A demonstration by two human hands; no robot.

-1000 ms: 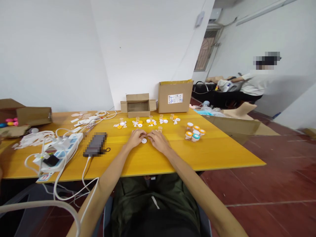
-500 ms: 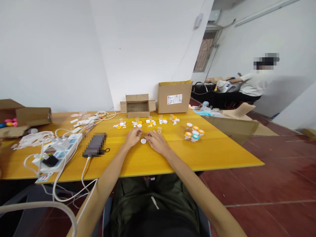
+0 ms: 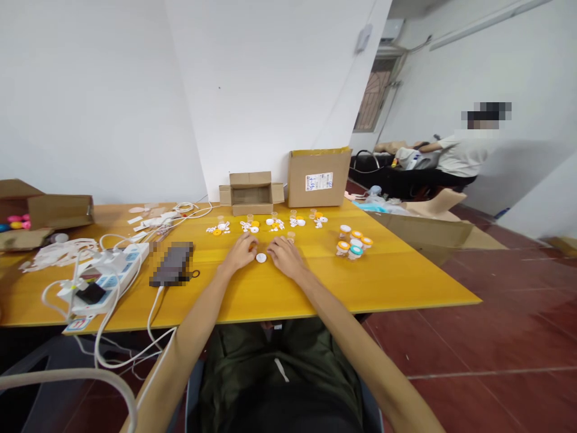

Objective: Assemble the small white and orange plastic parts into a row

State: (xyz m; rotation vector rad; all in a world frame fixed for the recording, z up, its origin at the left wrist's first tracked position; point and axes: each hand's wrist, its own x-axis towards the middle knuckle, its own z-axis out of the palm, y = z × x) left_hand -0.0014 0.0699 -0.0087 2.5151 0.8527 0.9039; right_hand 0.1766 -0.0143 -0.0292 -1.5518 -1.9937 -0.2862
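Note:
Both of my hands rest over the middle of the table, facing each other. My left hand has its fingers curled in a pinch, and anything between the tips is too small to name. Across a narrow gap, my right hand bends its fingers inward and downward; what it may hold is hidden. A round white lid lies flat on the table just between the two hands. Behind my right fingers stands a small clear cup, partly covered by them.
Small piles of dotted white pieces with orange and white lids lie beyond my hands, beside clear cups. Several lidded jars stand right. Cardboard boxes line the wall. A phone and power strip lie left. Another person sits far right.
My right hand has drawn slightly away from my left, so the gap between their fingertips is wider. The white lid stays in place on the table.

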